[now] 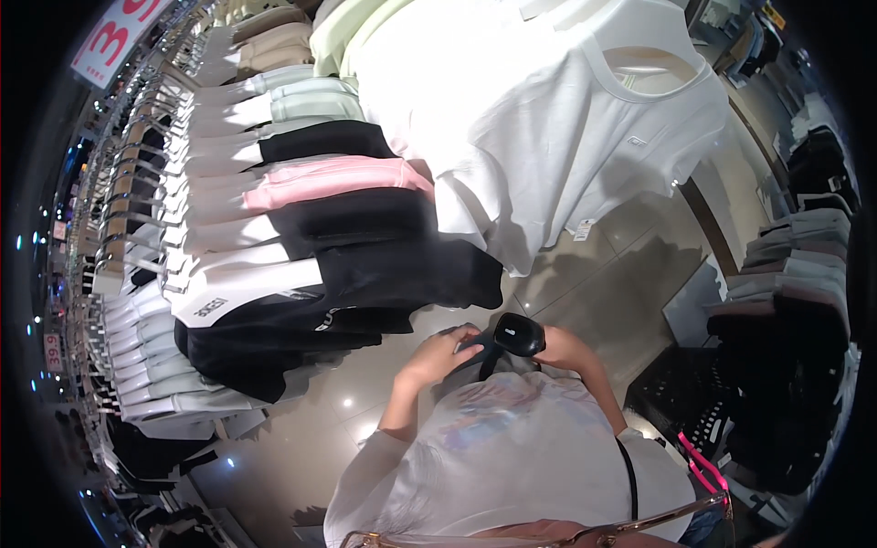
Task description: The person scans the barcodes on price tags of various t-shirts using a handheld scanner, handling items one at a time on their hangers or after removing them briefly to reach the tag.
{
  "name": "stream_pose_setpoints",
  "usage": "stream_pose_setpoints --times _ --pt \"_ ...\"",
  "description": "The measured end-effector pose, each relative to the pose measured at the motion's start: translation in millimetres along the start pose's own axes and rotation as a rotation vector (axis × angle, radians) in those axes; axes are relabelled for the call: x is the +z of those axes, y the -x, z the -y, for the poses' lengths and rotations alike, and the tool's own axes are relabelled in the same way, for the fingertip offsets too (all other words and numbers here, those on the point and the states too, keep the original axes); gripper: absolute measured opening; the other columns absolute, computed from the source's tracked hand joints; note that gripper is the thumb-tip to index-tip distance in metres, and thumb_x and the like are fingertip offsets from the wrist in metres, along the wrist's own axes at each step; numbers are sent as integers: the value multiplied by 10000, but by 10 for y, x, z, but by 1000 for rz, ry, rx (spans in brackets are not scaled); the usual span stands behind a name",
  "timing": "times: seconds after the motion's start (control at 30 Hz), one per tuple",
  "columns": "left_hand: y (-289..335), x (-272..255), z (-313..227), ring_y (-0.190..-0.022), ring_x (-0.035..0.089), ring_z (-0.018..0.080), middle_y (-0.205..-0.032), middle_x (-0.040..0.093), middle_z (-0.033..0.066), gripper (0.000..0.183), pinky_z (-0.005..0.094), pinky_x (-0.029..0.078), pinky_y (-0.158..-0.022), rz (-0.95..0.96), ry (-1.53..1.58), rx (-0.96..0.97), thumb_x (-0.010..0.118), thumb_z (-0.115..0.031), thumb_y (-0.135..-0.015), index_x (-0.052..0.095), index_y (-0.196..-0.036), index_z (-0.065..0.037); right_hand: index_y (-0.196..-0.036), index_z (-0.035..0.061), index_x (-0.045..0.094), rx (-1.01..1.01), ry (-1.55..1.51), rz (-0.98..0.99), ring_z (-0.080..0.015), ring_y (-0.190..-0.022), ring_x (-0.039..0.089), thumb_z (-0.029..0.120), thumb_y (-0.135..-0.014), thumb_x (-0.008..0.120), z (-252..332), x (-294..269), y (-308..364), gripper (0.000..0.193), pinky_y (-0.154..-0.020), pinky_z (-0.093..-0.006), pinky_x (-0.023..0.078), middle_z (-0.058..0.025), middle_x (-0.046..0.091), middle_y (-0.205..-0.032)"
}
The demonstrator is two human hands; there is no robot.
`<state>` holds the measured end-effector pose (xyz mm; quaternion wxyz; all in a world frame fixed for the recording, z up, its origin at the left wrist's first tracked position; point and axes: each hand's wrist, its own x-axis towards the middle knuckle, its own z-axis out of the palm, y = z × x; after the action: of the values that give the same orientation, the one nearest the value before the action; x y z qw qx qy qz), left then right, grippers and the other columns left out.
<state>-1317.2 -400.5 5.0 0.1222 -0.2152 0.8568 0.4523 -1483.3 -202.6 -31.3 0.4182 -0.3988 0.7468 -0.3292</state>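
The clothes rack point(117, 215) bears a black shirt point(393, 274) at its near end. Further right, the left hand's point(440, 354) thumb and fingers stand narrowly apart; any grip cannot be told. A black device point(518, 334) sits against the right hand point(545, 342), fingers hidden. Rightmost, a black basket's point(671, 388) contents are too dark to tell.
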Motion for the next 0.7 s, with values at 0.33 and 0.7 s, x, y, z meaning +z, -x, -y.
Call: stream_pose_setpoints --times 0.33,0.7 --pt "-530 -1077 -1800 -987 504 301 -1082 523 124 433 366 407 -834 -1122 -389 671 710 -98 -671 541 -1067 -54 -1001 41 566 15 30 30 -325 -820 589 180 -659 619 -333 -479 -86 373 -717 -364 455 -157 625 -892" --pt "-1290 -1200 -2367 -760 572 301 -845 590 125 318 358 448 -636 -1350 -700 276 674 -187 -743 525 -994 -61 -969 7 588 -22 29 130 -271 -786 610 151 -654 650 -1256 -1736 -37 352 -700 -336 467 -169 630 -864"
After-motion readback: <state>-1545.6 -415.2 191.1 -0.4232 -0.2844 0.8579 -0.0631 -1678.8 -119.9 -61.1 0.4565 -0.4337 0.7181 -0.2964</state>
